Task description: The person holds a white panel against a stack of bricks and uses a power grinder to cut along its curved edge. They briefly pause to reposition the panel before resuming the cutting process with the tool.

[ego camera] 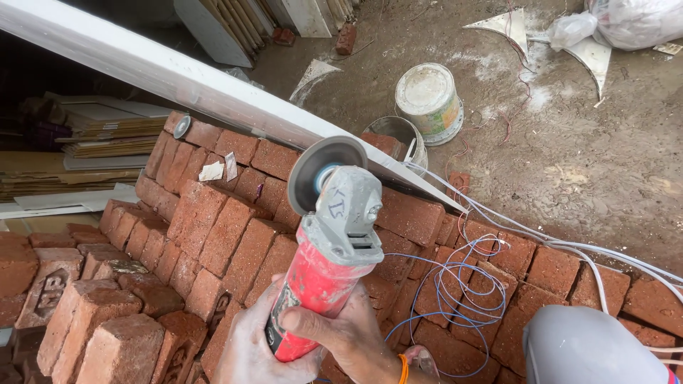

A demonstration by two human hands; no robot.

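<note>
Both hands clamp the red grinder point(324, 277) at the near edge of the brick stack point(213, 235): the left hand point(249, 352) cups its rear body, the right hand point(341, 334) wraps over it. The grinder's disc point(316, 171) meets the white board point(178, 78) lying across the stack's far edge. Blue wire point(455, 284) coils on the bricks to the right. Beyond, two buckets point(427, 99) stand on the dirt.

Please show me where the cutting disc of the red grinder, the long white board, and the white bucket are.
cutting disc point(321, 165), head view, on its grey flat face.
long white board point(171, 75), head view, on its upper surface.
white bucket point(427, 91), head view, on its lid.
</note>
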